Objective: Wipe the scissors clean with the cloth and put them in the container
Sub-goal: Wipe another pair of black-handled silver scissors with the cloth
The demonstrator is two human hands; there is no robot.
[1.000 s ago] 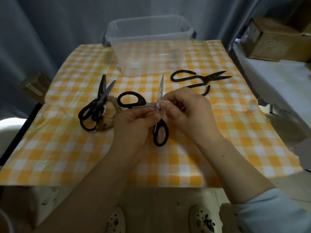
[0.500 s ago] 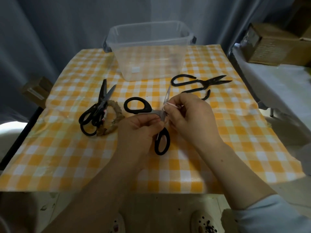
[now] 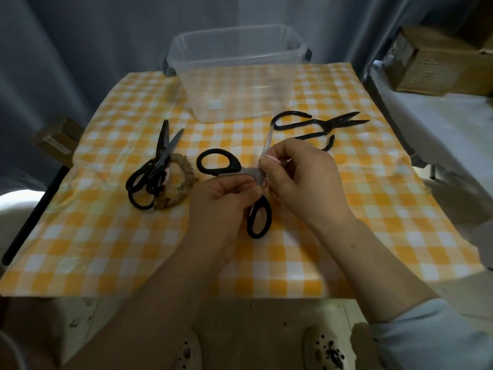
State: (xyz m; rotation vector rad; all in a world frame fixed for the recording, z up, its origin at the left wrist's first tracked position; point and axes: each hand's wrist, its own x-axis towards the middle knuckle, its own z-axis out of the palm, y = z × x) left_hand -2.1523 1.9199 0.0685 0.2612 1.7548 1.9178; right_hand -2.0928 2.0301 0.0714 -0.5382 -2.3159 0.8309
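Scissors (image 3: pixel 216 163), black-handled and splayed wide, aim one pale blade at the table's (image 3: pixel 106 236) far edge; left hand (image 3: pixel 221 206) pinches the pivot, right hand (image 3: pixel 301 180) pinches cloth (image 3: pixel 270 157) against the blade.

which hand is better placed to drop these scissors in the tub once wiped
Left, probably. The left hand grips the scissors at the pivot, while the right hand pinches the cloth on the blade. The container sits straight ahead.

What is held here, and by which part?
The left hand grips the open scissors near the pivot; the right hand pinches a pale cloth against the blade.
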